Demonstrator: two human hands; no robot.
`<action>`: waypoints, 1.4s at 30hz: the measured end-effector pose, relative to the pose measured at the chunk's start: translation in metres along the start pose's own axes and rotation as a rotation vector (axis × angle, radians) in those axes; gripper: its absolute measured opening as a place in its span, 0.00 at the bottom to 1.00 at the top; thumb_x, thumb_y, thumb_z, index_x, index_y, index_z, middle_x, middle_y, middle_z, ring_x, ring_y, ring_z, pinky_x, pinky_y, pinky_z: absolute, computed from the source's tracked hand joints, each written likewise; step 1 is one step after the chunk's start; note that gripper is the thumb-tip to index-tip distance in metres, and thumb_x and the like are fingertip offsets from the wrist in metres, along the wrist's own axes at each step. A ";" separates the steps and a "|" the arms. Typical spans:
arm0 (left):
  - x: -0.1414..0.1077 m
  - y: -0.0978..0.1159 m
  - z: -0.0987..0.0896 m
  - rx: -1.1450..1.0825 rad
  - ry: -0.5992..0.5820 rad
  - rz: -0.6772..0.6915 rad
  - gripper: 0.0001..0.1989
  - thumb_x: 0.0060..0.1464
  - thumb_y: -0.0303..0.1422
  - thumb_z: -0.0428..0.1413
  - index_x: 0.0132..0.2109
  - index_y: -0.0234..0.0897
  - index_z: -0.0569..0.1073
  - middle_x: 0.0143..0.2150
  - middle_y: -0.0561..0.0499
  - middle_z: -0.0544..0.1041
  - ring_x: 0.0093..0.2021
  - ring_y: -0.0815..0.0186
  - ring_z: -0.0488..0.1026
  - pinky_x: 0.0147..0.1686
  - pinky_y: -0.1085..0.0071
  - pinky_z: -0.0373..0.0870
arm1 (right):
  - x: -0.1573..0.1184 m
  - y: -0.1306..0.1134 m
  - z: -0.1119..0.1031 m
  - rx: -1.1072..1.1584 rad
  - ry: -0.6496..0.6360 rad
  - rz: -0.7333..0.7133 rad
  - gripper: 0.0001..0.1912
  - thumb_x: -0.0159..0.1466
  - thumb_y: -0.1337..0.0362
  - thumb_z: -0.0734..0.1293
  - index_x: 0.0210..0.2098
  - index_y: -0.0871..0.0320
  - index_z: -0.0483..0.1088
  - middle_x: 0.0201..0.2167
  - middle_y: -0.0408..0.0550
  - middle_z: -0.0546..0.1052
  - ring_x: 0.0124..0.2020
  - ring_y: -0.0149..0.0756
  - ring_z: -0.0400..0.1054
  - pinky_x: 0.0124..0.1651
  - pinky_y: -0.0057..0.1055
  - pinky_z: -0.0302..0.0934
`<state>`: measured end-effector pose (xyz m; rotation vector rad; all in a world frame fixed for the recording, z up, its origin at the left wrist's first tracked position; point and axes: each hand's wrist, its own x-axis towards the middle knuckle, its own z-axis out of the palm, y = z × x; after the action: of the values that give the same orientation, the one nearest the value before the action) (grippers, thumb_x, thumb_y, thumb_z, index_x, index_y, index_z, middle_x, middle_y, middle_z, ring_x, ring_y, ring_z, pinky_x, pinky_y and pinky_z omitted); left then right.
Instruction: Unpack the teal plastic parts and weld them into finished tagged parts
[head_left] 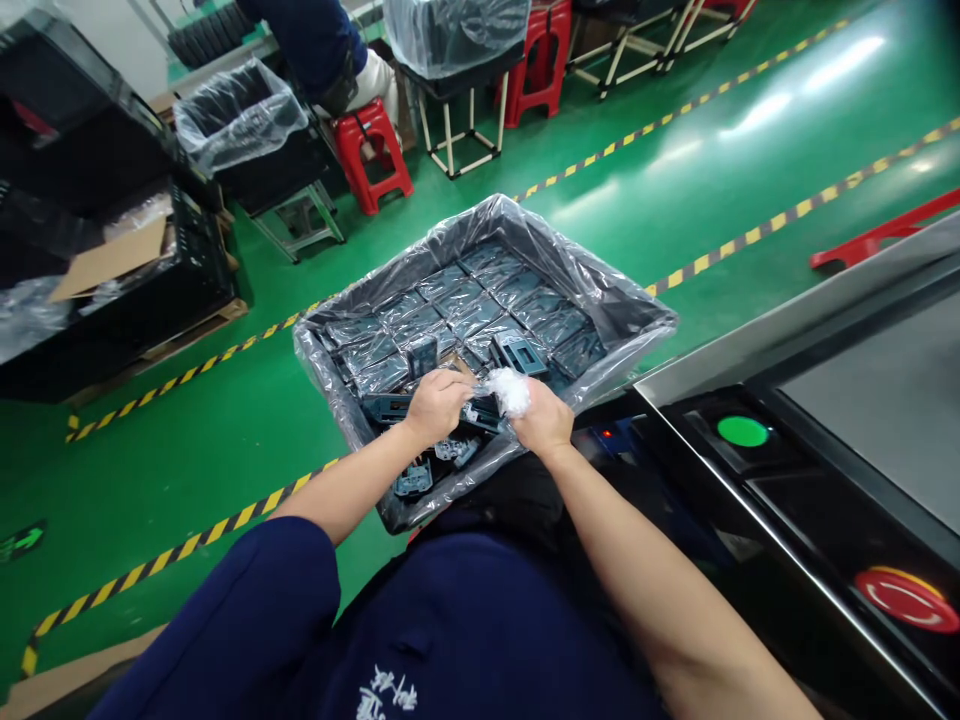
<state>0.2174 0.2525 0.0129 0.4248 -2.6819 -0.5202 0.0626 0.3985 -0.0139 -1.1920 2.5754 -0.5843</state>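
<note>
My right hand (pixel 543 416) is closed around a bunched white wad (pixel 510 392) that looks like crumpled clear plastic film. Its thin end stretches to my left hand (pixel 442 405), whose fingers are pinched together on it. Both hands are over the near part of a black crate lined with clear plastic (pixel 637 325). Inside, rows of dark grey-blue parts in clear wrapping (pixel 472 310) fill the far side. Beneath and beside my hands lie loose grey-blue plastic parts (pixel 414 478), and a rectangular frame-shaped part (pixel 519 354) rests just beyond my right hand.
At right stands a machine with a green button (pixel 742 431) and a red emergency stop (pixel 906 598). A person (pixel 319 50) sits on a red stool (pixel 373 155) at the back. Other lined bins (pixel 240 115) stand nearby. Yellow-black tape (pixel 187 545) marks the green floor.
</note>
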 end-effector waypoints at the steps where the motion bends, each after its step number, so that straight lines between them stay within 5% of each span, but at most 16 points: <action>1: -0.004 0.000 -0.007 -0.040 0.072 -0.010 0.14 0.64 0.35 0.47 0.39 0.38 0.77 0.43 0.44 0.78 0.47 0.62 0.72 0.52 0.61 0.66 | 0.000 0.000 0.000 0.005 0.000 -0.001 0.21 0.61 0.62 0.64 0.54 0.53 0.67 0.51 0.50 0.75 0.50 0.43 0.70 0.50 0.33 0.63; 5: -0.016 0.003 -0.027 -0.134 0.323 -0.060 0.11 0.63 0.34 0.49 0.36 0.38 0.74 0.38 0.46 0.79 0.42 0.63 0.74 0.48 0.62 0.69 | 0.000 0.001 0.000 0.012 -0.007 0.004 0.21 0.61 0.62 0.65 0.54 0.51 0.67 0.49 0.49 0.76 0.49 0.43 0.70 0.48 0.33 0.63; 13: -0.020 0.011 -0.043 -0.267 0.463 -0.371 0.11 0.65 0.37 0.46 0.39 0.39 0.71 0.30 0.53 0.76 0.31 0.68 0.74 0.37 0.71 0.69 | 0.000 0.004 0.003 -0.001 -0.002 -0.020 0.21 0.61 0.60 0.64 0.55 0.53 0.66 0.51 0.50 0.75 0.50 0.44 0.70 0.49 0.34 0.64; 15: -0.017 0.007 -0.047 -0.280 0.257 -0.481 0.14 0.64 0.39 0.45 0.38 0.39 0.71 0.27 0.55 0.74 0.28 0.69 0.72 0.33 0.72 0.68 | -0.001 0.004 0.003 -0.004 -0.006 -0.011 0.21 0.62 0.60 0.64 0.55 0.53 0.66 0.51 0.50 0.75 0.49 0.44 0.70 0.48 0.34 0.64; 18: -0.011 -0.002 -0.050 -0.164 -0.361 -0.484 0.15 0.58 0.46 0.53 0.34 0.39 0.74 0.28 0.53 0.76 0.29 0.65 0.73 0.30 0.72 0.66 | -0.001 0.004 0.002 0.000 -0.002 -0.004 0.21 0.61 0.60 0.64 0.54 0.53 0.67 0.51 0.50 0.76 0.50 0.43 0.70 0.49 0.33 0.64; 20: -0.007 -0.009 -0.047 -0.015 -0.584 -0.448 0.16 0.55 0.48 0.55 0.34 0.40 0.77 0.32 0.50 0.79 0.34 0.61 0.75 0.34 0.70 0.68 | -0.001 0.004 0.002 0.001 0.000 -0.001 0.21 0.61 0.60 0.64 0.54 0.53 0.67 0.51 0.50 0.76 0.50 0.44 0.70 0.49 0.34 0.64; 25: 0.018 -0.032 -0.009 0.209 -0.435 -0.528 0.18 0.63 0.43 0.47 0.46 0.41 0.77 0.47 0.44 0.78 0.50 0.56 0.75 0.49 0.65 0.68 | 0.000 0.004 0.003 0.005 0.004 -0.019 0.20 0.61 0.60 0.63 0.53 0.54 0.67 0.51 0.52 0.76 0.49 0.45 0.71 0.48 0.36 0.64; 29: 0.044 -0.051 0.036 0.183 -0.478 -0.571 0.16 0.62 0.36 0.50 0.54 0.38 0.72 0.57 0.42 0.72 0.55 0.57 0.72 0.54 0.66 0.66 | 0.000 0.004 0.003 0.000 0.015 -0.020 0.20 0.61 0.61 0.63 0.53 0.54 0.67 0.49 0.51 0.76 0.49 0.45 0.71 0.49 0.35 0.64; 34: 0.063 -0.063 0.079 0.170 -0.505 -0.681 0.20 0.62 0.37 0.50 0.58 0.33 0.67 0.59 0.35 0.69 0.55 0.56 0.72 0.53 0.65 0.67 | 0.000 0.005 0.004 0.001 0.010 -0.023 0.22 0.61 0.62 0.63 0.54 0.53 0.66 0.51 0.51 0.75 0.50 0.46 0.71 0.49 0.36 0.64; 42: 0.074 -0.077 0.086 0.161 -0.568 -0.755 0.17 0.56 0.39 0.56 0.49 0.36 0.78 0.54 0.37 0.75 0.51 0.55 0.75 0.47 0.68 0.70 | 0.001 0.005 0.004 -0.024 0.002 -0.023 0.21 0.61 0.62 0.62 0.54 0.54 0.66 0.52 0.52 0.75 0.51 0.45 0.70 0.49 0.36 0.63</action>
<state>0.1335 0.1830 -0.0702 1.5730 -3.0339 -0.7065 0.0599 0.3993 -0.0195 -1.2312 2.5809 -0.5614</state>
